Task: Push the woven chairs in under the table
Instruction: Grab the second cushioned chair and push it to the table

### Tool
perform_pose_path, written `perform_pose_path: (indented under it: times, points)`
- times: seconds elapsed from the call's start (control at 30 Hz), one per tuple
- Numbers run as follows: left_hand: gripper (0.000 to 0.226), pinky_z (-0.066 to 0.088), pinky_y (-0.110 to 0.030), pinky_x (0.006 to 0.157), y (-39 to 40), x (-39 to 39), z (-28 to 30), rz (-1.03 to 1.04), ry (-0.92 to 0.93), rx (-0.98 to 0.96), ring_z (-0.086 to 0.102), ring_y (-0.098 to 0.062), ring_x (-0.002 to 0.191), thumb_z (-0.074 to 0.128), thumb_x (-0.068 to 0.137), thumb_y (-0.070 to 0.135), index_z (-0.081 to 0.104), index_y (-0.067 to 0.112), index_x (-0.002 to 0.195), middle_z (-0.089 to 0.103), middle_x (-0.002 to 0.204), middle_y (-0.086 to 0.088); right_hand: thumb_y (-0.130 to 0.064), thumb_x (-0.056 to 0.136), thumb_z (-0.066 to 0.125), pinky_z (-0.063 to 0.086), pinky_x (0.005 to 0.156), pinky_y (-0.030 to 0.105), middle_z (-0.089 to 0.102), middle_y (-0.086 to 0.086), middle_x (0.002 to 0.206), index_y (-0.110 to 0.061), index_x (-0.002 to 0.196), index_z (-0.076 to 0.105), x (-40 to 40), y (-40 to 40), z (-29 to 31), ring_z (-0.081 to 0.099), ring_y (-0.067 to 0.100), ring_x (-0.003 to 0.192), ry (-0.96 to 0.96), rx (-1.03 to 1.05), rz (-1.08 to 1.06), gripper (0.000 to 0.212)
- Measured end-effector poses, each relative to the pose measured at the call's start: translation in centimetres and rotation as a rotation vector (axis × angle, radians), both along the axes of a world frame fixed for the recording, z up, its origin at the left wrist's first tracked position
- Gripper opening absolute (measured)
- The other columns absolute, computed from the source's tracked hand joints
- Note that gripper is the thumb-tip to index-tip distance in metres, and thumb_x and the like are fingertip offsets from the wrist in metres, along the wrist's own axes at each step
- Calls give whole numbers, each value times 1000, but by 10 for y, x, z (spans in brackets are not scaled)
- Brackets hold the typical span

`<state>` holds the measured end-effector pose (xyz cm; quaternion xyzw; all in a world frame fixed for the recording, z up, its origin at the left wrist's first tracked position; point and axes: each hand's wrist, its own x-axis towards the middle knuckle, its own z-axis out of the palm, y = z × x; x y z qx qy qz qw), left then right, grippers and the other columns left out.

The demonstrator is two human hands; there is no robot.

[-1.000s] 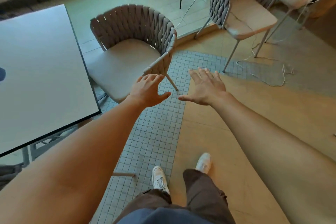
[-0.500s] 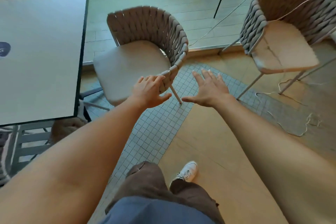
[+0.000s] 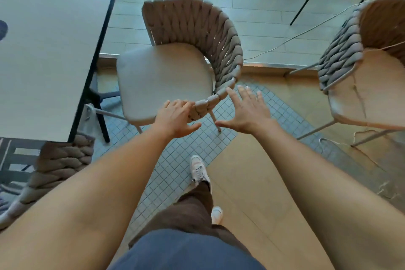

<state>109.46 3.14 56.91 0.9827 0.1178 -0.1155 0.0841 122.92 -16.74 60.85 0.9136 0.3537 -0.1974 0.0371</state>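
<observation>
Both arms stretched out straight ahead. Left hand (image 3: 175, 119) is palm down, fingers (image 3: 178, 104) curled a bit, thumb sticking out to the side. Right hand (image 3: 246, 112) is flat and wide open, fingers (image 3: 243, 94) spread.

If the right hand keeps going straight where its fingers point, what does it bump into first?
Probably the woven armrest of the near chair: the right hand is open and its fingertips sit right beside it. Depth is hard to judge.
</observation>
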Motion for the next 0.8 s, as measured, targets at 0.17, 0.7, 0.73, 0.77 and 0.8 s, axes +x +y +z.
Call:
perform_pose_path:
  times: [0.17,0.7,0.73,0.77,0.8]
  points:
    - [80,34,-44,109,4,55,-14,4,-7,-36,48,-24,129,46,83,74,42,24,145,52,143,-3,-88,76,53,1,125,56,4,12,171,-30,162,3,46,15,-6,-1,32,156,31,-39,25,116]
    - [86,33,-42,110,12,138,-42,216,8,-135,42,-22,131,57,78,75,43,21,144,52,140,0,-92,62,62,-1,125,54,4,9,171,-27,163,2,170,77,-40,-2,28,157,122,-99,261,135]
    - [86,33,-41,110,9,140,-45,242,20,-138,42,-22,131,57,78,74,43,21,144,52,140,0,-91,61,63,-1,125,54,6,9,171,-27,163,3,178,82,-44,-1,28,157,131,-108,313,135]
    - [86,33,-41,110,6,141,-50,266,43,-136,41,-21,132,56,77,74,43,22,144,52,140,1,-90,62,64,-1,125,54,7,10,171,-26,163,4,185,86,-51,0,29,157,135,-119,372,134]
    - [87,32,-41,110,3,141,-53,276,70,-129,41,-21,132,56,76,75,43,22,144,52,140,2,-87,62,67,0,125,54,9,11,170,-25,163,4,190,89,-56,1,29,156,136,-131,426,134]
